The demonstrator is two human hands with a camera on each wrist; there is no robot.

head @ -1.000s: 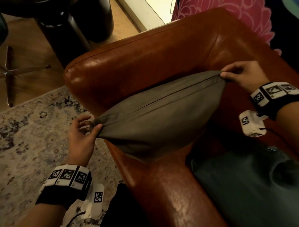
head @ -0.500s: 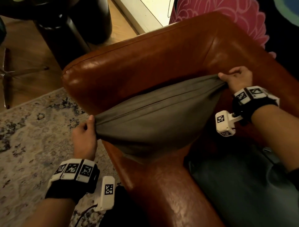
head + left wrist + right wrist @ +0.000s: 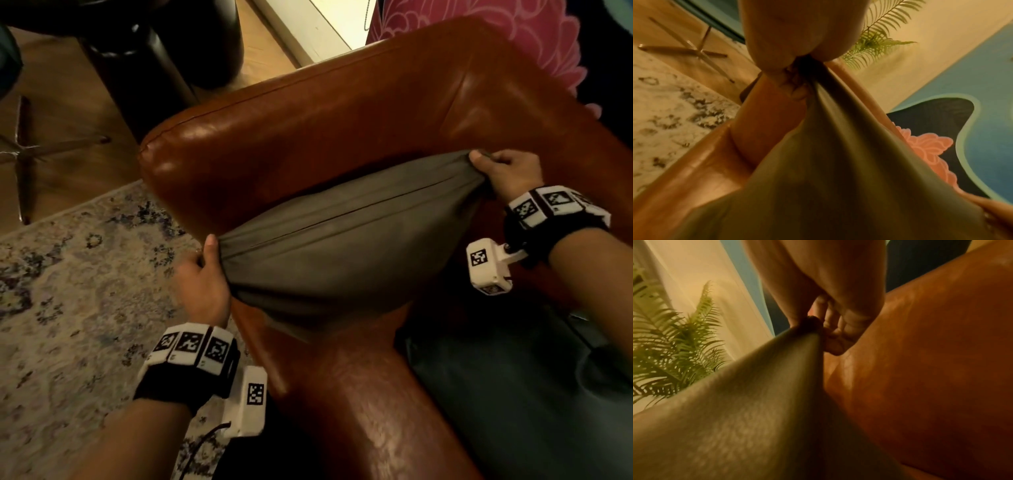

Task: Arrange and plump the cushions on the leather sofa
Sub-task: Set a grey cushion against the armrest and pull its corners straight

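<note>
I see my left hand (image 3: 202, 291) gripping the near-left corner of the grey cushion (image 3: 342, 253), thumb up along the fabric and fingers curled behind it; in the left wrist view the cloth bunches into a tight knot between thumb and fingers (image 3: 795, 91). My right hand (image 3: 507, 174) grips the far-right corner, fingers folded over the gathered fabric, and the right wrist view shows the same pinch from below. The cushion is stretched between the two hands, its seam running straight from corner to corner, its belly sagging down. It sits in the corner of the brown leather sofa (image 3: 308, 130), against the inside of the armrest, with the backrest to the right behind my right hand. A dark teal seat cushion (image 3: 513, 394) lies near-right, below the grey one. To the left, a patterned rug (image 3: 68, 291) covers the wooden floor. A fern (image 3: 674, 345) stands beyond the sofa.
</note>
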